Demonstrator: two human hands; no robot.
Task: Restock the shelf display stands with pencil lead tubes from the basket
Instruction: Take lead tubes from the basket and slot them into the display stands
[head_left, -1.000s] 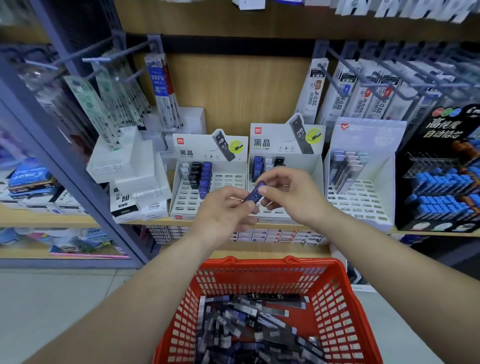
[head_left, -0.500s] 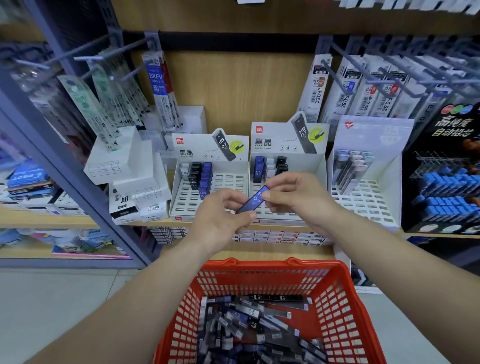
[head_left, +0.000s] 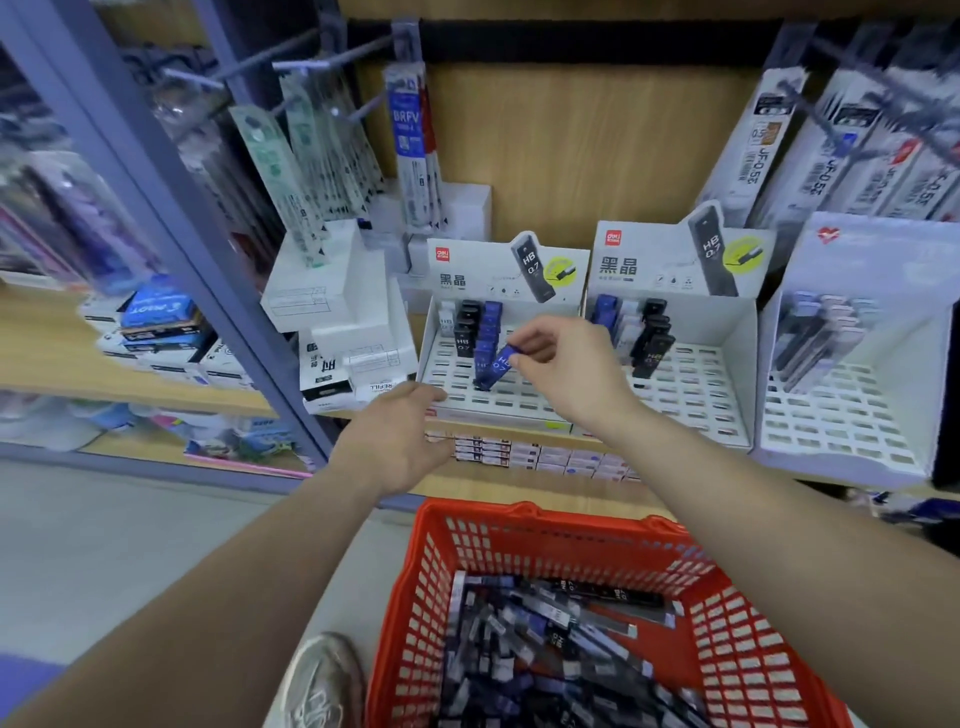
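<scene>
Just over free stand slots (head_left: 511, 401), right hand (head_left: 571, 374) pinching tube (head_left: 500, 362) (tilted)

The left forearm (head_left: 208, 597) and right forearm (head_left: 779, 519) are bare, and one foot wears a pale beige-grey sneaker (head_left: 324, 680).

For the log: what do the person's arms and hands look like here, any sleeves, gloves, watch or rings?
Both arms are bare as far as the frame shows, with no sleeve in view. The left hand and right hand are ungloved; no watch, bracelet or ring shows on either.
</scene>
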